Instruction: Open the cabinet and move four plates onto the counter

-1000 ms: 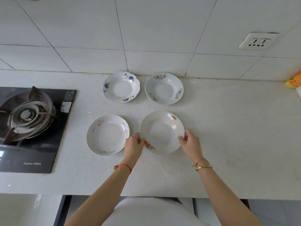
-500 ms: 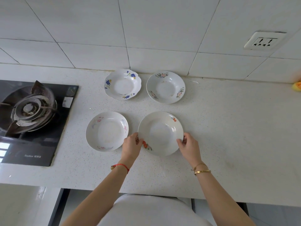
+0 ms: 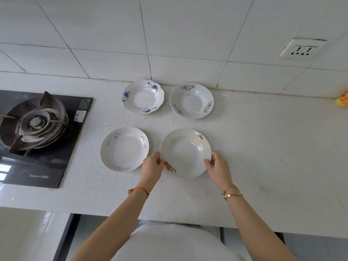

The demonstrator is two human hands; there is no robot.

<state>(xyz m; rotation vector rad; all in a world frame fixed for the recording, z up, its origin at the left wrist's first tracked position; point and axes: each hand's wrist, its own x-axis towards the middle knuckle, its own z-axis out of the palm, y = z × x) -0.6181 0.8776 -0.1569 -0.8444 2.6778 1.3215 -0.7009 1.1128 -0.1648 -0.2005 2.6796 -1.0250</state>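
Several white plates lie on the speckled counter (image 3: 263, 157). At the back near the wall are a scalloped plate with blue flowers (image 3: 143, 97) and a round plate with pink flowers (image 3: 191, 100). In front of them lie a plate with faint pink flowers (image 3: 124, 149) and a plate with red-orange fruit marks (image 3: 185, 153). My left hand (image 3: 151, 167) pinches the left rim of the red-orange plate and my right hand (image 3: 218, 167) pinches its right rim. That plate rests flat on the counter. The cabinet below the counter is mostly hidden by my body.
A black glass hob with a gas burner (image 3: 34, 125) sits at the left. The tiled wall carries a socket (image 3: 303, 49) at upper right. A yellow-orange object (image 3: 342, 99) pokes in at the right edge. The counter's front edge runs just above my torso.
The view has tilted and shifted slightly. Both hands stay on the rims of the front right plate, which has barely moved on the counter.
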